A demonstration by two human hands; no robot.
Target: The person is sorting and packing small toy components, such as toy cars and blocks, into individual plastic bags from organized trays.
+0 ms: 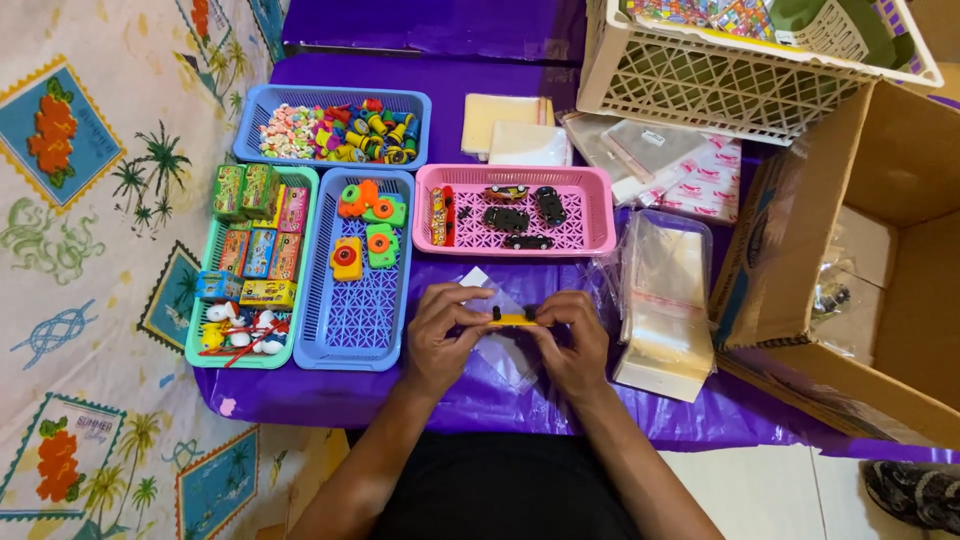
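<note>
Purple plastic sheeting (420,400) covers the low table, set against a beach-print cloth (90,200) on the left. Left hand (443,335) and right hand (573,345) together pinch a small yellow toy car (517,320) over a clear plastic bag (500,350), just below the pink basket (590,245). A cardboard box (860,250) stands open at the right.

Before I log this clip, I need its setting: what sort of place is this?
Likely a home packing spot for small toys, not a factory. Both hands hold a yellow toy car over a purple-covered table, with sorted baskets such as the pink basket, a stack of clear bags and a cardboard box.
</note>
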